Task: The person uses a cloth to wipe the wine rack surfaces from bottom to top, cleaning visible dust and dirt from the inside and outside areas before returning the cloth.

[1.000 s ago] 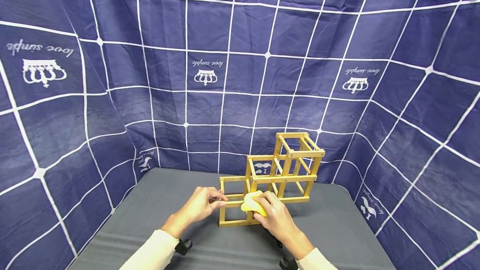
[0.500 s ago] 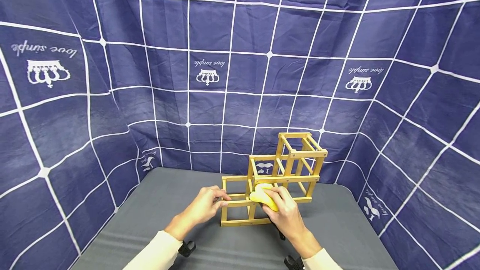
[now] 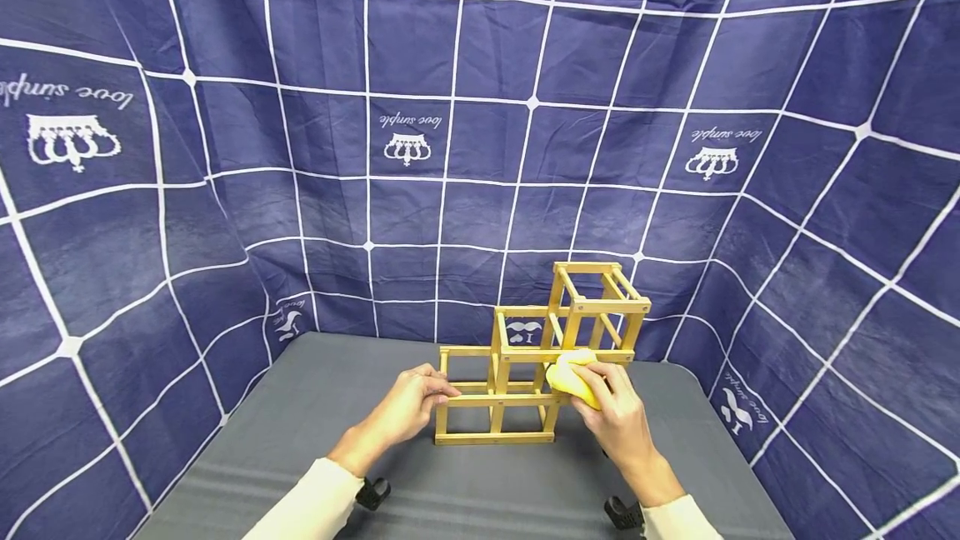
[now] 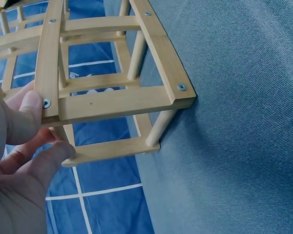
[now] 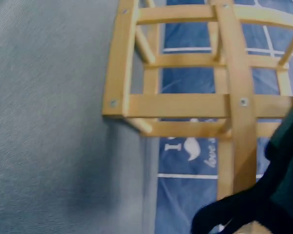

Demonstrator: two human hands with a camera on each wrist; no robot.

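A stepped, light wooden rack (image 3: 495,438) of slats and dowels stands on the grey surface, its tallest part at the right. My left hand (image 3: 411,407) grips its left end at the middle rail. In the left wrist view, the thumb lies beside a screw at a corner of the frame (image 4: 112,103), and the other fingers reach below it. A bunched yellow cloth (image 3: 573,378) is in my right hand (image 3: 621,419), held against the front of the rack near its middle tier. The right wrist view shows slats (image 5: 180,105) but neither the fingers nor the cloth.
Grey fabric (image 3: 360,407) covers the work surface. Blue curtain (image 3: 480,215) with white grid lines encloses the back and both sides, close behind the rack. A dark strap (image 5: 263,204) blocks the lower right of the right wrist view.
My right hand has carried the yellow cloth rightward and slightly up along the rack's front, from the left part to the middle tier. The left hand keeps its place at the left end.
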